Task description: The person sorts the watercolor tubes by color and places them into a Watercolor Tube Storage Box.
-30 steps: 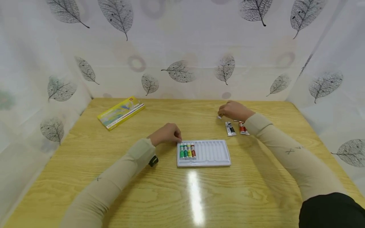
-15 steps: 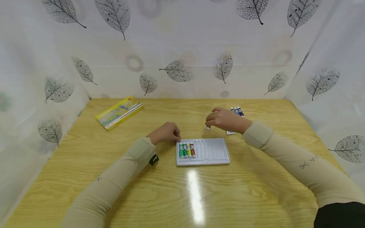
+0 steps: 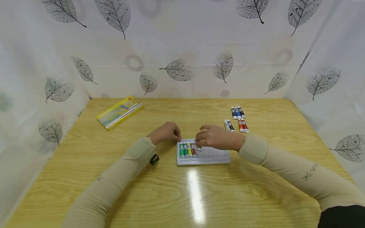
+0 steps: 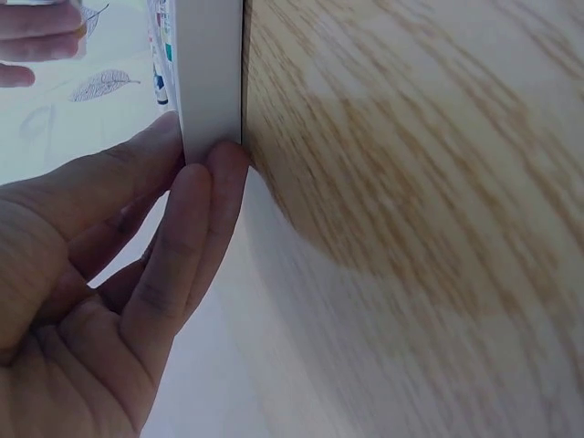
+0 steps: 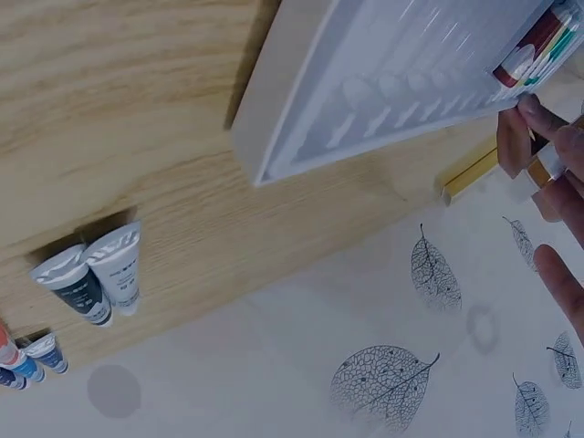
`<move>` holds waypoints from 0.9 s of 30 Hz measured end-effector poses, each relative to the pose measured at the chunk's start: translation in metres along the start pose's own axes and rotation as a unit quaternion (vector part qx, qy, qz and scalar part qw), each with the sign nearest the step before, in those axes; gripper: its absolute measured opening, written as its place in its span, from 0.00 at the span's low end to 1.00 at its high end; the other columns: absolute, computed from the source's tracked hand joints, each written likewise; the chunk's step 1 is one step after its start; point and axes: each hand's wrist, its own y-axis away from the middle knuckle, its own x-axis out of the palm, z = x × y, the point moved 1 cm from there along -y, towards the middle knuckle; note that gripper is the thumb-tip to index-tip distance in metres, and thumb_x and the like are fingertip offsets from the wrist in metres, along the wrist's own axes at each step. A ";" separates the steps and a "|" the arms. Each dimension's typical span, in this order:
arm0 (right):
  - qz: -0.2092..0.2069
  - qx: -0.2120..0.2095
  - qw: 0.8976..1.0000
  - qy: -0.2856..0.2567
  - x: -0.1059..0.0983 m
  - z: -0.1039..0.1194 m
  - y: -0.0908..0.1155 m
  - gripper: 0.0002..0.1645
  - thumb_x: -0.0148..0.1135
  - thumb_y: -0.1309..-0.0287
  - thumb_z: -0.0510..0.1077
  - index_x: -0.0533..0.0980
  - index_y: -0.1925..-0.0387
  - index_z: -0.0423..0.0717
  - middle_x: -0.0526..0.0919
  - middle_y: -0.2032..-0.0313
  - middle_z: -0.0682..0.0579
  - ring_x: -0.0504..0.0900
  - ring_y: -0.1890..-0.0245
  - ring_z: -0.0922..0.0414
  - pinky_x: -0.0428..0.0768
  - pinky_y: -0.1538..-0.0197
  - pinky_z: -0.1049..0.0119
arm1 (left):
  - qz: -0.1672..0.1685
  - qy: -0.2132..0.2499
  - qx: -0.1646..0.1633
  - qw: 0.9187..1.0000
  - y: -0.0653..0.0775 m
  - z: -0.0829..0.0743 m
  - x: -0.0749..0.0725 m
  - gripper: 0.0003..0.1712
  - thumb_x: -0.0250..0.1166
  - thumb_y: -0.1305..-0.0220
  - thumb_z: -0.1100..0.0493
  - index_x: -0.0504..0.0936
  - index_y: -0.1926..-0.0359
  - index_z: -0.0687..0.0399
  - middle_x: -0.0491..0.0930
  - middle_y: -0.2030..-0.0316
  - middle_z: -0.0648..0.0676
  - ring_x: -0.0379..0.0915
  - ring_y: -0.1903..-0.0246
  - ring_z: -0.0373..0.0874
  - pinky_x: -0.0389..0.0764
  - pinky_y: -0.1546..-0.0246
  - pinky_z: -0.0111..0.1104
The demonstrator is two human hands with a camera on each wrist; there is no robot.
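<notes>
A white plastic tray [image 3: 214, 161] with slots lies mid-table, its left end holding paint tubes [image 3: 189, 151] in two greens, yellow and brown-red. At its far left corner my left hand [image 3: 166, 134] pinches the edge; the left wrist view has thumb and fingers on either side of the white wall [image 4: 212, 87]. Over the tray, my right hand [image 3: 218, 137] pinches a small paint tube [image 3: 199, 149], its silvery end pointing down beside the brown-red one. Fingers cover most of this tube; a tan-orange part with a white band [image 5: 545, 171] shows in the right wrist view.
Right of and behind the tray lie a white and a black tube [image 3: 230, 125], two red tubes [image 3: 243, 125] and three blue-toned tubes [image 3: 238, 112]. A yellow flat box [image 3: 119, 112] sits at the back left. Leaf-print curtain [image 3: 182, 85] borders the table.
My right hand has carried the paint tube from the back right, leftward and nearer, to over the tray. The tubes it covered are visible again. My left hand stays at the tray corner.
</notes>
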 end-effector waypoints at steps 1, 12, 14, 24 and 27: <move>-0.001 -0.002 1.000 0.003 0.000 0.001 -0.001 0.16 0.69 0.56 0.36 0.81 0.62 0.52 0.85 0.59 0.57 0.82 0.56 0.60 0.76 0.47 0.58 | 0.000 0.002 0.001 1.000 0.000 0.000 0.000 0.07 0.67 0.43 0.59 0.84 0.76 0.55 0.82 0.77 0.49 0.68 0.77 0.37 0.70 0.71 0.26; 0.031 -0.030 0.999 0.003 0.002 0.014 -0.008 0.18 0.67 0.52 0.39 0.81 0.56 0.53 0.85 0.57 0.58 0.82 0.53 0.61 0.75 0.45 0.60 | 0.000 -0.002 0.002 1.000 0.000 0.000 0.000 0.08 0.67 0.42 0.59 0.84 0.76 0.55 0.82 0.77 0.49 0.68 0.77 0.36 0.69 0.72 0.25; 0.042 -0.031 0.999 0.001 0.003 0.015 -0.008 0.18 0.67 0.51 0.39 0.80 0.55 0.53 0.85 0.55 0.57 0.81 0.52 0.60 0.74 0.44 0.59 | -0.001 -0.003 0.002 1.000 0.000 0.000 0.000 0.08 0.67 0.42 0.59 0.84 0.76 0.55 0.82 0.77 0.49 0.67 0.77 0.36 0.68 0.72 0.25; 0.065 -0.029 0.997 -0.005 0.006 0.012 -0.010 0.17 0.64 0.47 0.39 0.79 0.53 0.54 0.84 0.55 0.58 0.81 0.52 0.61 0.74 0.44 0.59 | -0.004 -0.008 0.006 1.000 0.000 0.000 -0.001 0.08 0.67 0.42 0.59 0.84 0.77 0.55 0.81 0.78 0.48 0.66 0.77 0.37 0.68 0.72 0.26; 0.064 -0.031 0.997 -0.012 0.008 0.011 -0.010 0.17 0.63 0.46 0.39 0.79 0.54 0.54 0.84 0.55 0.59 0.81 0.52 0.61 0.74 0.44 0.58 | -0.003 -0.008 0.006 1.000 0.000 0.001 0.000 0.07 0.67 0.42 0.59 0.84 0.76 0.55 0.81 0.77 0.48 0.67 0.77 0.36 0.68 0.72 0.25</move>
